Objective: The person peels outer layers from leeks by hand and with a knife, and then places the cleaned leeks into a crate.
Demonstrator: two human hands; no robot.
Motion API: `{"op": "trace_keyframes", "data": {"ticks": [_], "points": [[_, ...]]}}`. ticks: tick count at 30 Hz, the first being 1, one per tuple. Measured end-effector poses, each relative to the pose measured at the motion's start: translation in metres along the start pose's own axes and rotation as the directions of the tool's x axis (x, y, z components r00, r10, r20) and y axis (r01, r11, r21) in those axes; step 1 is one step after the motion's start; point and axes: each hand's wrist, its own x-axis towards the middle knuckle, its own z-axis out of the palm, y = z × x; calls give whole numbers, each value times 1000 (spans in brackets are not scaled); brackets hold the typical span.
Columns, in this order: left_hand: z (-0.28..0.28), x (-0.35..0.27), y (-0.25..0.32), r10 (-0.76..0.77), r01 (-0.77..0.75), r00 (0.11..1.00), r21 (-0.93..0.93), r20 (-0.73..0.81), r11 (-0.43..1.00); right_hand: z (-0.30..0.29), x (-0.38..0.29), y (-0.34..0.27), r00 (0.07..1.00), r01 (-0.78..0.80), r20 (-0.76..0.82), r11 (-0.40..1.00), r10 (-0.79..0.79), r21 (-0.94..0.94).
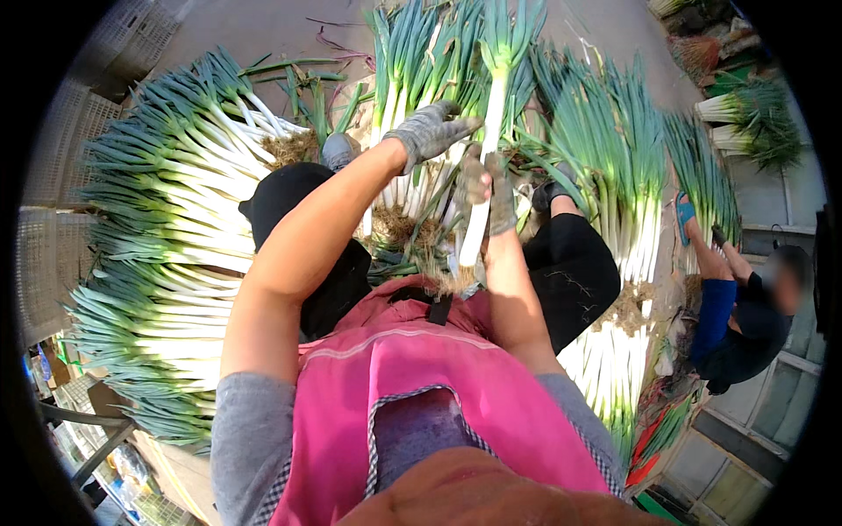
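Note:
My right hand, in a dirty grey glove, is closed around the white shaft of a long green onion. Its leaves point away from me and its roots hang near my lap. Just left of that stalk is my left hand, also gloved, with extended fingers and nothing gripped; whether its fingertips touch the stalk I cannot tell. Beneath and beyond both hands lies a pile of green onions with soil on the roots. Loose leaves and root bits lie between my legs.
A broad fanned heap of green onions lies at left, beside plastic crates. More onion rows lie at right. Farther right, a co-worker crouches by another onion pile. My shoe is beside the left heap.

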Motion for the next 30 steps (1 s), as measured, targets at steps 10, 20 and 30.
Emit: {"op": "trace_keyframes", "data": {"ticks": [10,20,30], "points": [[9,9,51,-93,-75,986,-857,-141,510,63,-84,62,894,-230,-428,686,-130,-690],[-29,22,-4,-239,-105,901,-717,-362,689,52,-110,67,804,-371,-554,544,-217,-752],[-26,44,-31,-451,-112,841,-911,-300,396,48,-122,80,845,-210,-450,592,-290,-778]]}}
